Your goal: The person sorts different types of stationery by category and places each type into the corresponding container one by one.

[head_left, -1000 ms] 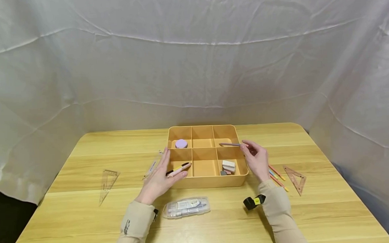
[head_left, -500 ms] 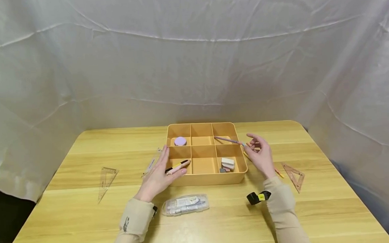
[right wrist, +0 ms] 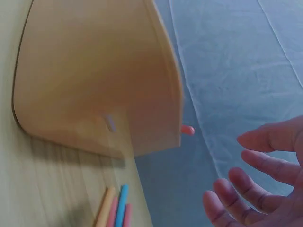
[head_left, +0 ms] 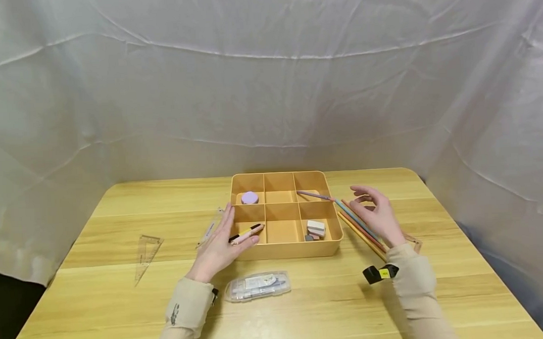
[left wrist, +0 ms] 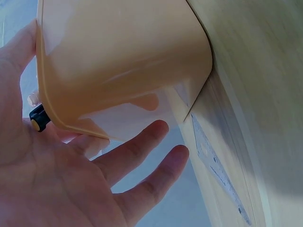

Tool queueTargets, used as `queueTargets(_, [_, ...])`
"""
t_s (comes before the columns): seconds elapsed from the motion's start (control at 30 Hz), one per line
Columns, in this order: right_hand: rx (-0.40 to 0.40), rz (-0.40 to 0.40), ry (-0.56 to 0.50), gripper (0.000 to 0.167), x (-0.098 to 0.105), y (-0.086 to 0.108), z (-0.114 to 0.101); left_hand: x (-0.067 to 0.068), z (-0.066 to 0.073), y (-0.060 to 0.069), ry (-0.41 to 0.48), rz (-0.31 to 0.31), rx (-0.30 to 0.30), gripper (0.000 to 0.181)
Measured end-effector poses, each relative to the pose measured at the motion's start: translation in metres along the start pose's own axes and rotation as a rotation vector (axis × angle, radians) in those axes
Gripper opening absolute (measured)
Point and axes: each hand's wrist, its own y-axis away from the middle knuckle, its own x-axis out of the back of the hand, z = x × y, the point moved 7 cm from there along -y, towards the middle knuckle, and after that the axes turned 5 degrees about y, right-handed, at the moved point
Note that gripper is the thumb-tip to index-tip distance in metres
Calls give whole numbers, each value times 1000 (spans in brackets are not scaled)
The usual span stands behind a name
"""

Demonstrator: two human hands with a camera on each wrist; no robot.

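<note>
An orange box (head_left: 286,250) with six compartments stands on the table. My left hand (head_left: 218,250) rests against its left side, fingers spread, thumb over the front left compartment, where a black-and-yellow pen and a pale pen (head_left: 247,234) lean. My right hand (head_left: 379,216) hangs right of the box, fingers loosely bent and holding nothing, above several coloured pencils (head_left: 359,226) on the table. A purple pencil (head_left: 315,195) lies slanted in the back right compartment, its end over the rim. A purple round thing (head_left: 249,198) sits back left; white erasers (head_left: 316,227) lie front right.
A clear pencil case (head_left: 257,286) lies in front of the box. One clear set square (head_left: 147,256) is at the left, another (head_left: 413,242) partly behind the right wrist. A clear ruler (head_left: 208,233) lies beside the left hand. Pale cloth hangs behind the table.
My right hand has let go of the purple pencil, which now rests in the back right compartment, and has moved right. My left hand has stayed at the box.
</note>
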Motion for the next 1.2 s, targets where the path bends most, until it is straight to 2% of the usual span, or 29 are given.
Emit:
queueTargets(0.33, [-9, -209, 152, 43, 21, -4, 14, 1, 2, 0, -20, 1, -20, 106])
queueTargets(0.57, [-40, -404, 287, 39, 32, 0, 35, 2, 2, 0, -18, 1, -25, 105])
queueTargets(0.67, [-63, -464, 337, 35, 34, 4, 45, 1, 1, 0, -19, -2, -19, 106])
queueTargets(0.9, [-38, -507, 483, 26, 36, 6, 61, 3, 2, 0, -17, -5, -13, 106])
queueTargets(1.03, [-87, -525, 507, 18, 30, 8, 71, 3, 2, 1, -16, -7, -9, 105])
queueTargets(1.2, [-144, -495, 523, 10, 25, 9, 79, 1, 2, 1, -12, -11, -10, 106])
